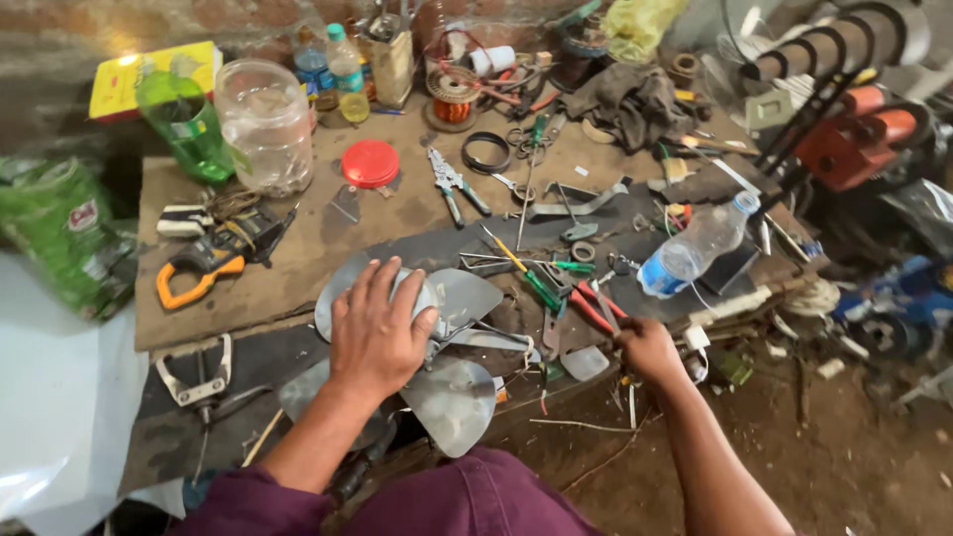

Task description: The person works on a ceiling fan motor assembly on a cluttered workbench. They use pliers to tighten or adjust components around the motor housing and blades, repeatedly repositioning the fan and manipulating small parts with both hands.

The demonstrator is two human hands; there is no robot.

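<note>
A grey metal fan blade assembly (459, 298) with several flat blades lies at the front of a cluttered workbench (288, 268). My left hand (377, 333) rests palm down on its hub, fingers spread. My right hand (647, 347) is at the bench's front right edge, closed around the red handles of a pair of pliers (594, 306) whose jaws point toward the fan hub.
Screwdrivers, pliers (452, 184), an orange clamp meter (204, 268), a red lid (369, 163), a clear jar (265, 124), green bottles, a copper wire spool (453, 97) and a plastic water bottle (695, 248) crowd the bench. A fan guard and orange motor (854, 139) stand at right.
</note>
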